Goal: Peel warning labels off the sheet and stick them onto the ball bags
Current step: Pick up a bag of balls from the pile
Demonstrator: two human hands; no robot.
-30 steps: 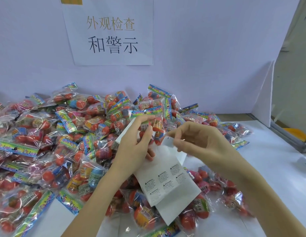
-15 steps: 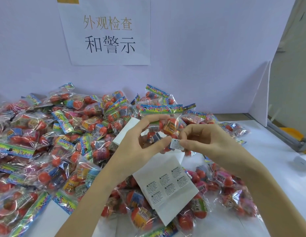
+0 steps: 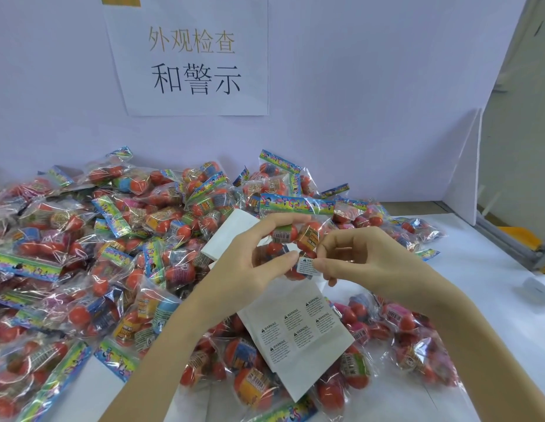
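Head view, our right hand (image 3: 365,263) pinching a "WARNING" label (image 3: 307,265) onto the ball bag (image 3: 295,229) our left hand (image 3: 250,263) grips, label sheet (image 3: 298,333) below, wall sign (image 3: 192,56) reading "外观检查 和警示"

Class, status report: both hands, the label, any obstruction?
Left hand holds ball bag and label sheet. Right hand pinches warning label against bag. Nothing blocking.

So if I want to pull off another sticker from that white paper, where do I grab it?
Probably pinch a corner of one sticker in the top row of the sheet, coming from the bare upper end. The stickers lie flat, so only an edge can lift, and that end has free room. The left hand holds the sheet and a bag; the right hand pinches a peeled sticker.
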